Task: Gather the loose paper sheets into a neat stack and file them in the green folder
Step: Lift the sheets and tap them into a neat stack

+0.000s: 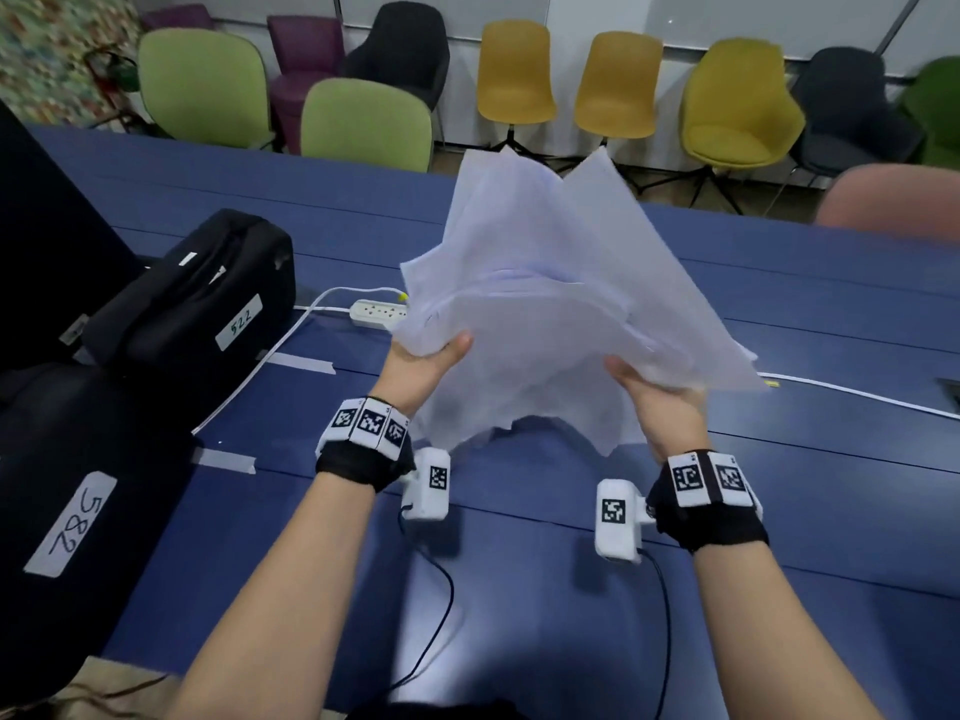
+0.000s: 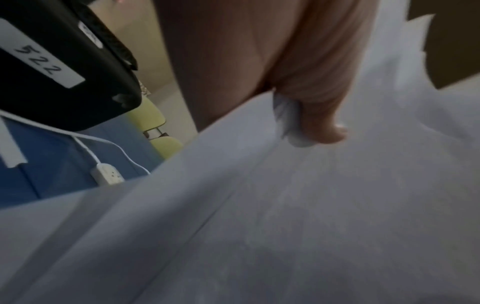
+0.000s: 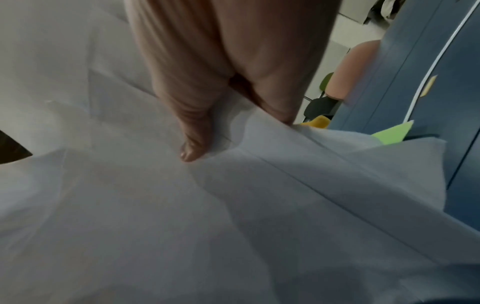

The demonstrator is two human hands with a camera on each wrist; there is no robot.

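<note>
A loose, uneven bundle of white paper sheets (image 1: 550,304) is held in the air above the blue table (image 1: 519,563), corners fanning out at different angles. My left hand (image 1: 428,361) grips the bundle's left edge, thumb on top (image 2: 319,115). My right hand (image 1: 660,397) grips its right edge, thumb pressed on the sheets (image 3: 192,148). The papers (image 2: 285,205) fill most of both wrist views (image 3: 233,205). A corner of the green folder (image 3: 394,132) shows on the table beyond the sheets in the right wrist view; it is hidden in the head view.
Two black cases labelled 522 (image 1: 208,304) and 582 (image 1: 78,511) sit at the left. A white power strip (image 1: 376,311) with its cable lies behind the papers, another white cable (image 1: 857,392) at right. Coloured chairs (image 1: 514,75) line the table's far side.
</note>
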